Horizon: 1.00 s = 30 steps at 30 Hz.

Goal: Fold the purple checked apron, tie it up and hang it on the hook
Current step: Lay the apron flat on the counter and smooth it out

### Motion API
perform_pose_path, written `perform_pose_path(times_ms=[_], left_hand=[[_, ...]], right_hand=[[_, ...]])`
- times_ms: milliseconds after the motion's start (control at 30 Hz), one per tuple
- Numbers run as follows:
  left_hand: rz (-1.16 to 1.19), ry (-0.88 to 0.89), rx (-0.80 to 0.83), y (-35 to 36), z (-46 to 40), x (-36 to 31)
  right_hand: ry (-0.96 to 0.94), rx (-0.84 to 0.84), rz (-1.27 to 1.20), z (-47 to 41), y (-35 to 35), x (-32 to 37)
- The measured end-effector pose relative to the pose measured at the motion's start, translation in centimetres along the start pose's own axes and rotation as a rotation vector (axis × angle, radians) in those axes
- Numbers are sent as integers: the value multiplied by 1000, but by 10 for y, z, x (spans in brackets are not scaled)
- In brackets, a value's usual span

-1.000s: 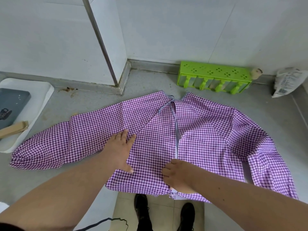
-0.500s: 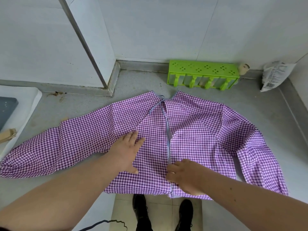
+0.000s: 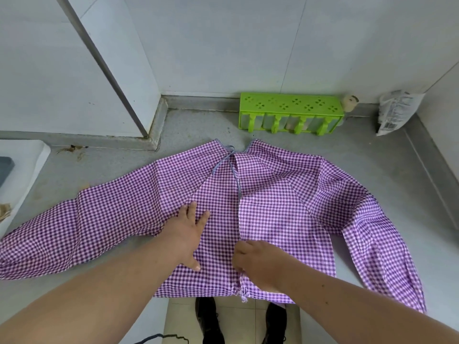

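1. A grey worktop [image 3: 387, 170] fills the scene, running back to pale wall panels that meet in a corner, with tiled floor and 2 dark shoes visible past its near edge.
2. The purple checked apron [image 3: 278, 199] lies spread flat across the middle of the worktop. Its 2 sleeves stretch out to either side, the back opening faces up, and the near hem reaches the counter edge.
3. A green plastic rack [image 3: 290, 105] stands against the back wall beyond the apron, with a white packet [image 3: 395, 110] leaning in the far right corner and a white tray [image 3: 22, 160] at the left edge.
4. The left hand [image 3: 186, 234] rests palm down on the left panel, fingers spread and relaxed, pressing the cloth rather than gripping it.
5. The right hand [image 3: 258, 264] sits on the centre opening near the hem, fingers curled under; whether it pinches the edge cannot be told.
6. A thin neck tie [image 3: 231, 160] is knotted at the collar.
7. Judged from this, the work is at smoothing: no fold is made, and the tying up and hanging remain. No hook is in view.
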State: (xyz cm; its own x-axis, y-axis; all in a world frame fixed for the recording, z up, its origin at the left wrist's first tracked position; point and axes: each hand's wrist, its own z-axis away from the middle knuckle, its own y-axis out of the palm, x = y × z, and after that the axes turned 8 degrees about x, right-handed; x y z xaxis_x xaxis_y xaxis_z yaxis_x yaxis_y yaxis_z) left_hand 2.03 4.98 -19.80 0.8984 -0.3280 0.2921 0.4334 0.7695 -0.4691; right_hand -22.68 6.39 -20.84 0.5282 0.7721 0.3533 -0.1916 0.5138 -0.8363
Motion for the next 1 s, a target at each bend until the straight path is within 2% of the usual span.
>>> perform_pose_path(times_ms=[100, 200, 333, 400, 500, 600, 767, 1000], left_hand=[[-41, -5, 15, -17, 6, -3], [-2, 29, -106, -43, 14, -12], [132, 132, -343, -83, 18, -37], [160, 193, -358, -101, 19, -50], [94, 248, -308, -122, 18, -71], [15, 201, -234, -134, 16, -85], [-79, 150, -222, -147, 13, -103], [-52, 170, -242, -165, 10, -119]], right_hand=[[168, -48, -148, 15, -16, -8], [379, -164, -205, 46, -33, -40], [720, -505, -276, 105, -32, -96], [919, -663, -363, 133, -27, -117], [1195, -778, -557, 177, -17, -139], [1354, -660, -696, 211, 4, -154], [1426, -403, -790, 237, 38, -156], [1479, -413, -894, 239, 49, -165]])
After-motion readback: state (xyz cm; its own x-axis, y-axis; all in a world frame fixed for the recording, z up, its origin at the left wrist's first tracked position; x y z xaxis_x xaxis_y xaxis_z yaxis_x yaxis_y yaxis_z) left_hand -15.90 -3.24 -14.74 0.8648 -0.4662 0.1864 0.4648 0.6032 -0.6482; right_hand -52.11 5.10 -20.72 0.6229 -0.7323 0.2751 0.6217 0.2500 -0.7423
